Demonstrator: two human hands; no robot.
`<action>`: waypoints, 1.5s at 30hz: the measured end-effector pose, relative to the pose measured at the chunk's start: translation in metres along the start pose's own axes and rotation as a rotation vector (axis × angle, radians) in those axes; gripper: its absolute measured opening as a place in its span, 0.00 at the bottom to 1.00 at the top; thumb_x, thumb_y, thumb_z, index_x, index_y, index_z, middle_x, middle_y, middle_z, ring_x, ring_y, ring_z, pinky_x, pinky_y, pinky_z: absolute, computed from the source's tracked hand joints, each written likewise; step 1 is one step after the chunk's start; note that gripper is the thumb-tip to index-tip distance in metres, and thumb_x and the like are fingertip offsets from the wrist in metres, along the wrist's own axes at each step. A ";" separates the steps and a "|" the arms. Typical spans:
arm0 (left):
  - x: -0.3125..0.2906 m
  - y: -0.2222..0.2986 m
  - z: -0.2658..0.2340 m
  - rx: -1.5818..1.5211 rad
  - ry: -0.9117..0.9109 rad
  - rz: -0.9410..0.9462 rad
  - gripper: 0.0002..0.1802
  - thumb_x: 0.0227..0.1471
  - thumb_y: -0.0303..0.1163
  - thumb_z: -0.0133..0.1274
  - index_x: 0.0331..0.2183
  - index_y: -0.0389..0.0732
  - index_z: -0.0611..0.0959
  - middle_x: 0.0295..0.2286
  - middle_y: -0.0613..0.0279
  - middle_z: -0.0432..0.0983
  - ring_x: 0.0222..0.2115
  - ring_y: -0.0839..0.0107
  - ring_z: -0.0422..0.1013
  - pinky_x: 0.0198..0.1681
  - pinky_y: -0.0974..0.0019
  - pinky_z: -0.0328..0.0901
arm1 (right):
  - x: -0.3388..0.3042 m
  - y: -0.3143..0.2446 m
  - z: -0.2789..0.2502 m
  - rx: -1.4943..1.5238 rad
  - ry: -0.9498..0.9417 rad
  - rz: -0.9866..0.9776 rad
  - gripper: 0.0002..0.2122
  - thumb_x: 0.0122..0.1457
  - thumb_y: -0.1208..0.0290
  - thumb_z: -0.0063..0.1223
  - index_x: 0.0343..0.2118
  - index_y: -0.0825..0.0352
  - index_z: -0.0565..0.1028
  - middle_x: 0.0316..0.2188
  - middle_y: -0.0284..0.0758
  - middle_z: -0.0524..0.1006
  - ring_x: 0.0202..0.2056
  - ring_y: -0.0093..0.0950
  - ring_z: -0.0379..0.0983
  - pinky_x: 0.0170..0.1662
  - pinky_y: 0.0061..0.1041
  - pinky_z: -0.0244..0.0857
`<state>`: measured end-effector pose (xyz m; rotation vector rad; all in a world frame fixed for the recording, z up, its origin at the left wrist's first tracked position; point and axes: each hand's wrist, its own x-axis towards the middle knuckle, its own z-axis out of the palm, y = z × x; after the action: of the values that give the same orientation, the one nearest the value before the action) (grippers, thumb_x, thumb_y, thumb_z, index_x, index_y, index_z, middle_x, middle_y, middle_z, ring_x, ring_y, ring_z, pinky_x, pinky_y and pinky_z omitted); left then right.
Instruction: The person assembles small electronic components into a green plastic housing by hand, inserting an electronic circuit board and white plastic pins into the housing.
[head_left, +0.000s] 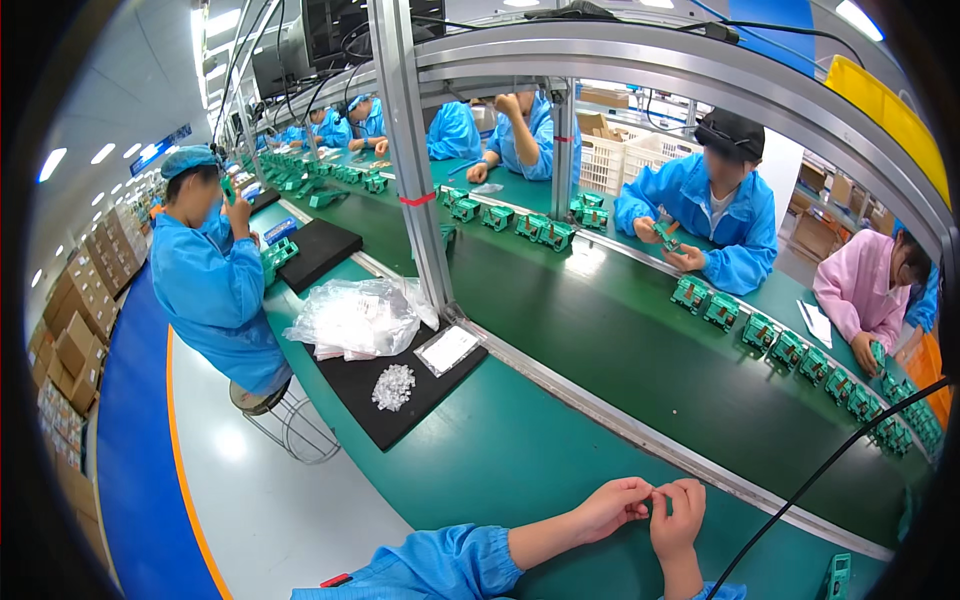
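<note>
My left hand (612, 508) and my right hand (678, 518) meet above the green tabletop (480, 455), near the front edge. The fingertips of both are pinched together and touch or nearly touch. Whatever sits between them, if anything, is too small to make out. Ahead and to the left, a loose pile of small clear plastic pieces (393, 387) lies on a black mat (435, 395). A crumpled clear plastic bag (360, 315) rests on the mat's far part, beside a white printed card (449, 350). One green plastic housing (838, 577) stands at the lower right.
Beyond a metal rail runs a dark green conveyor belt (600, 330) carrying rows of green housings (758, 330). An aluminium post (415, 150) rises behind the mat. A black cable (830, 465) crosses at the right. Co-workers in blue (715, 220) and pink (860, 285) sit along the line.
</note>
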<state>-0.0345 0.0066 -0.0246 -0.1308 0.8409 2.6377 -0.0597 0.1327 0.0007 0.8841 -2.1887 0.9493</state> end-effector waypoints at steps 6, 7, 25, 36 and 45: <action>0.001 0.000 -0.001 0.040 -0.036 0.007 0.06 0.50 0.32 0.43 0.25 0.42 0.71 0.23 0.70 0.64 0.23 0.81 0.60 0.34 0.76 0.59 | -0.003 0.006 0.003 0.099 0.005 0.008 0.06 0.36 0.79 0.52 0.19 0.65 0.68 0.21 0.34 0.64 0.24 0.32 0.61 0.26 0.27 0.55; 0.002 0.000 -0.001 0.038 -0.034 0.012 0.06 0.50 0.32 0.43 0.25 0.42 0.71 0.23 0.70 0.64 0.23 0.81 0.60 0.34 0.76 0.59 | -0.002 0.006 0.002 0.101 0.002 0.005 0.06 0.36 0.79 0.52 0.19 0.65 0.68 0.21 0.34 0.64 0.24 0.32 0.61 0.26 0.27 0.55; 0.003 0.001 0.003 0.228 0.012 0.057 0.08 0.50 0.35 0.43 0.24 0.43 0.71 0.23 0.73 0.64 0.22 0.82 0.58 0.28 0.79 0.56 | -0.001 0.005 0.001 0.078 -0.046 0.045 0.04 0.40 0.80 0.48 0.19 0.68 0.65 0.19 0.36 0.64 0.22 0.33 0.61 0.25 0.28 0.54; 0.006 0.001 -0.001 0.392 0.010 0.091 0.06 0.50 0.33 0.42 0.24 0.42 0.71 0.22 0.73 0.63 0.21 0.84 0.57 0.26 0.80 0.55 | -0.002 0.005 0.005 0.250 -0.068 0.233 0.05 0.41 0.81 0.46 0.18 0.69 0.63 0.18 0.37 0.62 0.21 0.31 0.60 0.24 0.24 0.55; 0.047 0.106 -0.049 1.355 0.389 0.894 0.14 0.36 0.20 0.40 0.31 0.36 0.72 0.32 0.52 0.65 0.34 0.60 0.64 0.40 0.64 0.59 | -0.016 0.021 0.019 0.351 -0.110 0.526 0.04 0.45 0.80 0.45 0.19 0.68 0.64 0.17 0.31 0.61 0.17 0.20 0.57 0.19 0.17 0.52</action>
<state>-0.1186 -0.0866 -0.0164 0.1386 3.1181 1.9700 -0.0707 0.1345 -0.0302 0.5150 -2.4461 1.6055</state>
